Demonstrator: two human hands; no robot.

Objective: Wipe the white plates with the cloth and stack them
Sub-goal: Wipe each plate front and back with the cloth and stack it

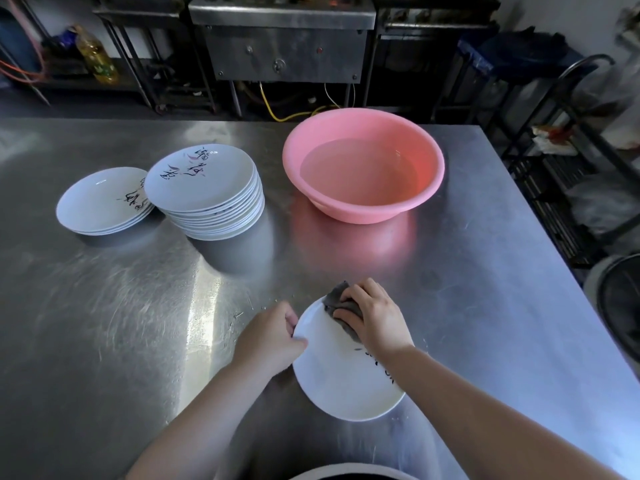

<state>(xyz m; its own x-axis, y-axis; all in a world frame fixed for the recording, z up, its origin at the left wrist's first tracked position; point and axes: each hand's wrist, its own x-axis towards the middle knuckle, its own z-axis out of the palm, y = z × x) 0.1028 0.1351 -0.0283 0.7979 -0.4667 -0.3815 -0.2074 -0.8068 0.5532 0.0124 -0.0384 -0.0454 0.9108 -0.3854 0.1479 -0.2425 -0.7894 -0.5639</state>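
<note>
A white plate (pixel 341 379) with dark brush lettering sits near the front of the steel table, tilted up at its left rim. My left hand (pixel 272 337) pinches that left rim. My right hand (pixel 372 315) grips a grey cloth (pixel 337 299) and presses it on the plate's far edge. Farther back on the left stands a tall stack of white plates (pixel 207 192). A low stack of a few plates (pixel 102 204) lies beside it, to its left.
A pink basin (pixel 363 171) holding water stands at the back centre of the steel table (pixel 104 323). The table's right edge runs diagonally past a dark wire rack (pixel 568 174). Steel kitchen units line the back wall.
</note>
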